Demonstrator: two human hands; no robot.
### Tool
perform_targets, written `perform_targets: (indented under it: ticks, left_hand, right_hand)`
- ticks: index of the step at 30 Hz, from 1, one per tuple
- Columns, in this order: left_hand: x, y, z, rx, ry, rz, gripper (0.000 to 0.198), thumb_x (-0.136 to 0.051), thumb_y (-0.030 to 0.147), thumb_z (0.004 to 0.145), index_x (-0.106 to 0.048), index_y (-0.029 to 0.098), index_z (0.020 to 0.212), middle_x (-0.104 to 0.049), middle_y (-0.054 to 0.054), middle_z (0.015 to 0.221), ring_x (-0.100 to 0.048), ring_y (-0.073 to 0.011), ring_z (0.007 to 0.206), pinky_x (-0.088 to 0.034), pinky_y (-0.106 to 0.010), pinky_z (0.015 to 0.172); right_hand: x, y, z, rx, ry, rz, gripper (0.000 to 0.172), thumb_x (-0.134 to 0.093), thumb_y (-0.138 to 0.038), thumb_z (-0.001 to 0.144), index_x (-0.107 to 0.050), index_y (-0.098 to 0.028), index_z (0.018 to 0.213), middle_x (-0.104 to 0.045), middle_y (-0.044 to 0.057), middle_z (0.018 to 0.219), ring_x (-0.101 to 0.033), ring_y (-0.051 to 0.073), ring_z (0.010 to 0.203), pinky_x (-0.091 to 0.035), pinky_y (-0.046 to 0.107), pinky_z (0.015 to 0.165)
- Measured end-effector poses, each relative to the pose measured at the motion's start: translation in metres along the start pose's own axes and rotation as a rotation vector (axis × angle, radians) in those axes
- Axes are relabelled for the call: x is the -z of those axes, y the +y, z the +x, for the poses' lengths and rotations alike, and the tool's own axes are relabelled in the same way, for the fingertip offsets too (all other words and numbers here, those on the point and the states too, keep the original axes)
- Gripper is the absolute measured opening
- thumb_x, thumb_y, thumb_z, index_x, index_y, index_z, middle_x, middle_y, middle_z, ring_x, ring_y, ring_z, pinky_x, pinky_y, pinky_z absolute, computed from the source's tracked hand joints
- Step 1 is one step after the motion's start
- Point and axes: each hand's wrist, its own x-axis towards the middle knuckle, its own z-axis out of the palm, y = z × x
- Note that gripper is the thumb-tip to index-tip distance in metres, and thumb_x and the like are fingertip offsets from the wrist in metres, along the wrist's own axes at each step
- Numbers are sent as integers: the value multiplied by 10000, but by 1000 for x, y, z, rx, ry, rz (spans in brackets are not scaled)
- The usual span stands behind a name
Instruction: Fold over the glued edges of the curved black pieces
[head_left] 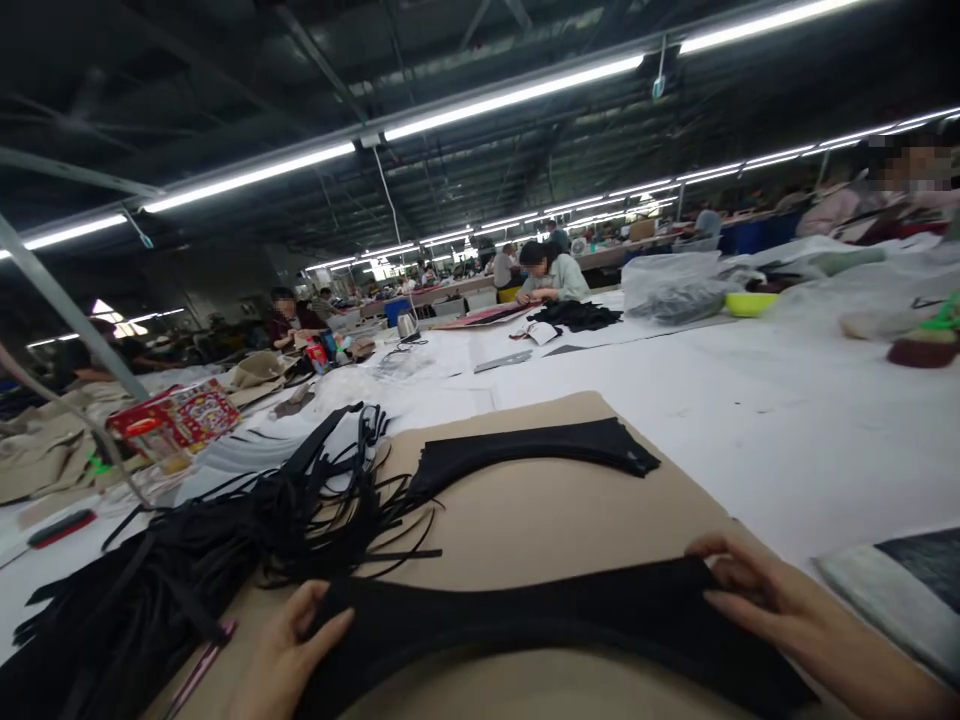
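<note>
A curved black fabric piece [525,610] stretches between my two hands, close to me above a tan cardboard sheet [585,520]. My left hand [292,645] pinches its left end between thumb and fingers. Its upper right edge is gripped by my right hand [772,605], thumb below and fingers above. Further back on the cardboard lies a stack of similar curved black pieces [536,445]. Left of my left hand, a tangled heap of black fabric strips [202,550] spills onto the cardboard. A thin pink tool [201,670] lies partly under this heap.
The white table [787,420] extends ahead and right. On it are a red patterned box [184,415], a dark brush [61,528], a metal ruler [502,361], a lime-green bowl [750,304] and plastic bags [671,285]. A co-worker [555,272] works across the table.
</note>
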Motion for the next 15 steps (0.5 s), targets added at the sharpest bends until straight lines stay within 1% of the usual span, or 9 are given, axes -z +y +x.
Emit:
perform_targets:
  ticks: [2,3,5,7,8,10,13,15]
  left_hand:
    - [-25,21,35,-51,-22,-12,468,-812,516,551,-627,186,826,-715,-22,736,-683,-230,667,-555,-298,602]
    - [-38,29,53,-68,-38,-17,478,-818,500,546,-624,177,840,-719,-30,750,-683,-225,666,-554,-296,607]
    - [-63,42,92,-100,-58,-31,498,-820,472,534,-622,162,870,-725,-45,794,-687,-227,698,-559,-304,639]
    - [-84,50,129,-140,-50,-39,510,-814,452,535,-623,154,902,-724,-45,837,-691,-226,753,-561,-305,692]
    - [-94,53,146,-161,-36,-37,499,-809,441,552,-623,151,912,-721,-39,850,-691,-220,777,-559,-302,720]
    - [-109,56,177,-192,1,-7,426,-784,415,644,-621,146,931,-709,-25,857,-683,-195,787,-554,-300,751]
    - [-124,54,213,-200,57,105,279,-674,373,844,-615,139,985,-681,-26,890,-659,-159,770,-554,-329,743]
    - [-129,49,231,-194,96,209,258,-612,375,907,-612,139,1011,-662,-36,934,-645,-156,793,-551,-345,745]
  right_hand:
    - [10,-16,35,22,5,31,421,-635,-529,674,-598,-264,998,-642,46,747,-628,263,711,-495,343,578]
    - [14,-22,53,48,40,14,407,-621,-509,678,-588,-247,988,-604,19,680,-595,233,635,-461,324,538]
    - [20,-29,88,100,125,-49,382,-571,-466,710,-571,-221,1003,-519,-30,598,-530,184,556,-401,287,501]
    - [23,-30,121,116,194,-128,354,-532,-408,743,-563,-205,1031,-499,-48,592,-510,162,550,-376,269,506]
    - [23,-29,137,112,219,-158,336,-523,-374,755,-563,-200,1039,-512,-47,606,-515,158,563,-377,266,519]
    - [22,-26,166,95,259,-210,302,-520,-298,769,-568,-190,1047,-549,-38,644,-535,155,604,-388,265,558]
    - [17,-20,202,79,293,-298,273,-525,-192,788,-580,-178,1055,-586,-24,697,-553,154,671,-408,268,631]
    - [12,-15,219,73,300,-357,245,-532,-161,828,-584,-168,1067,-595,-14,733,-557,154,704,-427,280,684]
